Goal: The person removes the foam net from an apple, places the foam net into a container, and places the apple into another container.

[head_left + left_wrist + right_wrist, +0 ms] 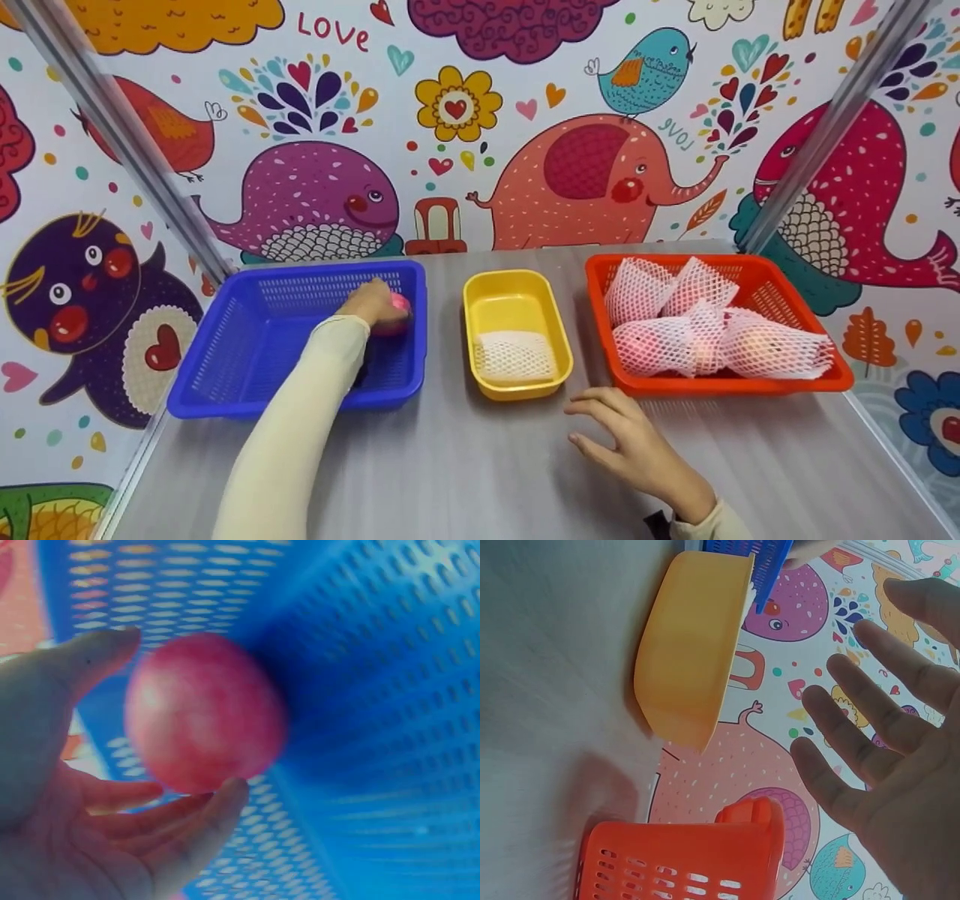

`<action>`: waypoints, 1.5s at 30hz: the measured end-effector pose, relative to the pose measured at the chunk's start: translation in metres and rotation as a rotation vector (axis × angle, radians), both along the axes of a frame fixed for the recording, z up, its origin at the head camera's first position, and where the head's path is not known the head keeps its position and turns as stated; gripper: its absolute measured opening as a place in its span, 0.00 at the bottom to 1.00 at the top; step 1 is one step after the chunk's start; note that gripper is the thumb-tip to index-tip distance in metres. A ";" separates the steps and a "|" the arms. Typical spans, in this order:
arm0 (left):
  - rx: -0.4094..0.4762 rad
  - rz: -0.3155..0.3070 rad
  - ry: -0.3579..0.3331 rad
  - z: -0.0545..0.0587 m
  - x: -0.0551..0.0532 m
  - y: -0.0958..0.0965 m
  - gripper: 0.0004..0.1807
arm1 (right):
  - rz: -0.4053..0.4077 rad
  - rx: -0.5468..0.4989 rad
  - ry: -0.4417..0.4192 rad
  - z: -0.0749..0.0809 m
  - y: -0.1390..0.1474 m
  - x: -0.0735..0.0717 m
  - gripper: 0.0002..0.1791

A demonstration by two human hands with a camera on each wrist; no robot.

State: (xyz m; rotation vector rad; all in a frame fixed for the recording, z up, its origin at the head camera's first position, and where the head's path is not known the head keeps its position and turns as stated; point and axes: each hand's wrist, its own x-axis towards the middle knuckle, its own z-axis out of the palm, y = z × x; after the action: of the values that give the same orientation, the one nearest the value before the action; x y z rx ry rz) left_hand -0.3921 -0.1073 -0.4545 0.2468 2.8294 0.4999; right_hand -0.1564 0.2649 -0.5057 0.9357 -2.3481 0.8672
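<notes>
My left hand (371,306) reaches into the right side of the blue basket (259,341). Its thumb and fingers curl round a pinkish-red apple (206,712), with fingertips right at the fruit's lower edge in the left wrist view. Most of that apple is hidden by the hand in the head view. My right hand (637,446) hovers over the table with spread, relaxed fingers and nothing in it. It is nearest to the front edges of the yellow bin (517,390) and the red basket (720,385). White foam netting (516,356) lies inside the yellow bin.
Several fruits in white foam nets (772,349) sit in the red basket at the right. The yellow bin stands between the two baskets on the grey table (450,472). Metal posts (135,157) and cartoon-printed walls (457,37) bound the table's back and sides.
</notes>
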 end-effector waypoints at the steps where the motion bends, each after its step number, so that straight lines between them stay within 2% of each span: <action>1: 0.005 0.001 -0.001 0.005 0.005 0.000 0.42 | 0.001 0.005 0.001 0.000 -0.001 0.000 0.25; 3: 0.020 -0.001 0.001 0.017 0.017 0.001 0.46 | -0.003 0.011 -0.014 0.001 -0.002 0.000 0.24; 6: 0.053 -0.017 0.032 0.031 0.038 0.002 0.47 | 0.000 0.015 -0.009 0.002 -0.004 0.000 0.24; 9: 0.092 -0.019 0.058 0.040 0.067 0.002 0.46 | 0.016 0.010 0.007 0.002 -0.006 0.000 0.25; 11: 0.120 -0.028 0.105 0.042 0.089 0.002 0.44 | 0.026 0.005 0.018 0.002 -0.007 0.000 0.26; 14: 0.142 -0.050 0.204 0.042 0.122 0.001 0.40 | 0.026 0.009 0.011 0.001 -0.009 0.000 0.25; 18: 0.135 -0.064 0.316 0.036 0.162 0.003 0.43 | 0.022 0.018 -0.020 0.002 -0.009 0.002 0.23; 22: 0.140 -0.079 0.389 0.029 0.195 0.005 0.44 | 0.028 0.019 -0.018 0.004 -0.010 0.001 0.23; 25: 0.137 -0.107 0.491 0.022 0.215 0.007 0.43 | 0.031 0.024 0.000 0.007 -0.012 0.002 0.25; 28: 0.130 -0.135 0.586 0.014 0.231 0.009 0.43 | 0.027 0.036 -0.002 0.009 -0.013 0.003 0.25; 30: 0.129 -0.151 0.618 0.009 0.239 0.011 0.43 | 0.023 0.048 -0.015 0.009 -0.014 0.004 0.25; 32: 0.130 -0.165 0.611 0.006 0.246 0.013 0.43 | 0.028 0.053 -0.015 0.009 -0.016 0.005 0.26; 35: 0.137 -0.189 0.592 0.004 0.251 0.016 0.42 | 0.031 0.057 -0.004 0.010 -0.015 0.006 0.27; 43: 0.161 -0.217 0.508 0.002 0.251 0.019 0.41 | 0.013 0.076 0.062 0.024 -0.004 -0.001 0.29; 45: 0.162 -0.221 0.493 0.002 0.251 0.019 0.41 | -0.010 0.100 0.052 0.031 0.001 -0.003 0.28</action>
State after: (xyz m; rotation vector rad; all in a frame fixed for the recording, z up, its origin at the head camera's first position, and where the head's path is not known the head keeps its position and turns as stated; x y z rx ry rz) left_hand -0.1413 -0.0879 -0.4529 0.8059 3.1698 0.7003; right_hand -0.1589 0.2662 -0.4749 0.9738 -2.3673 0.7190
